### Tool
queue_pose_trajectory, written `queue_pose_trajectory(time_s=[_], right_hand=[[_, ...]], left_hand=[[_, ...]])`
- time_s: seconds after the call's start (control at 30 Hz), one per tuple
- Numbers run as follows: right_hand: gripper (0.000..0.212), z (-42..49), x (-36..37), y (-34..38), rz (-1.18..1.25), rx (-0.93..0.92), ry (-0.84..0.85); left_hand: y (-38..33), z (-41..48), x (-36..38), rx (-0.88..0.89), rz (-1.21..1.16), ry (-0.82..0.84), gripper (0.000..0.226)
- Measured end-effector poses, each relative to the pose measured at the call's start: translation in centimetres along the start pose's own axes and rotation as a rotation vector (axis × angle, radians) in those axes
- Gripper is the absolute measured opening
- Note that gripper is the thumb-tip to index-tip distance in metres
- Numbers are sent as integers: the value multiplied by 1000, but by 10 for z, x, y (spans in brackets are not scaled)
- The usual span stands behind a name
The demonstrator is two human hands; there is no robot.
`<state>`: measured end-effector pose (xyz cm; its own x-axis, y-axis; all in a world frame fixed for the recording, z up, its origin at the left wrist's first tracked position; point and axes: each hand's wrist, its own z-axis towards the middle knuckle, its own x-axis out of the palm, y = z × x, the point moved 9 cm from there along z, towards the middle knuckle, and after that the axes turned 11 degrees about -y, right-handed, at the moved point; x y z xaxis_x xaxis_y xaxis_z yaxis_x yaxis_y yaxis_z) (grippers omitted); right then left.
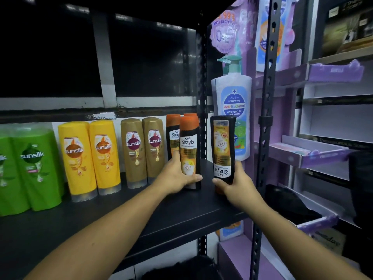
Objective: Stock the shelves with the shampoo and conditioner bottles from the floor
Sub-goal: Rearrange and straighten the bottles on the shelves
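Note:
My left hand [177,175] grips the lower part of an upright black Safi Shayla bottle [188,146] with an orange cap, standing on the black shelf [161,211]. Two more such bottles [173,134] stand right behind it. My right hand [232,182] holds another black Safi Shayla bottle [222,142] upside down, its cap end hidden in my palm, just right of the first one and above the shelf's right end.
Along the shelf to the left stand two brown Sunsilk bottles [144,150], two yellow ones [90,156] and a wrapped pack of green ones [30,168]. A black upright post [201,87] borders the shelf. A purple display with a pump bottle [232,106] stands right.

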<state>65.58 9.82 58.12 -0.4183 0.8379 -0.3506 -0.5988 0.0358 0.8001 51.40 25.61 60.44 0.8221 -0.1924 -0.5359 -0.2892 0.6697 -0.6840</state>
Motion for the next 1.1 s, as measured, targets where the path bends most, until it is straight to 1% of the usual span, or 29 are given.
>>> queue_pose_trajectory(time_s=[0.07,0.13,0.3,0.37,0.43,0.53,0.63,0.83,1.0,1.1], right_hand=[[63,0,4,2,2,-16,3],[62,0,5,3,4,-19,8],[59,-4,1,8,25,-48,-4],[58,-9,-2,11,33,-76,-19],[58,-15,-5,13,41,-91,-27],[57,-23,-9,15,49,-99,-30],[53,-30,-14,16,45,-98,-47],[40,-42,-32,17,67,-80,-129],[28,-49,-45,14,-17,-41,-167],[38,-50,-51,6,-80,1,-159]], left_hand=[[8,-1,-11,-15,36,-75,78],[12,-3,-16,-6,68,-111,69],[17,-13,-8,-40,109,-42,55],[20,-16,-5,-56,173,-9,57],[27,-20,-1,-74,237,54,70],[38,-33,4,-94,426,217,91],[45,-47,3,-99,541,301,90],[44,-51,1,-86,594,263,82],[40,-54,-1,-82,623,251,80],[36,-56,-3,-96,641,248,79]])
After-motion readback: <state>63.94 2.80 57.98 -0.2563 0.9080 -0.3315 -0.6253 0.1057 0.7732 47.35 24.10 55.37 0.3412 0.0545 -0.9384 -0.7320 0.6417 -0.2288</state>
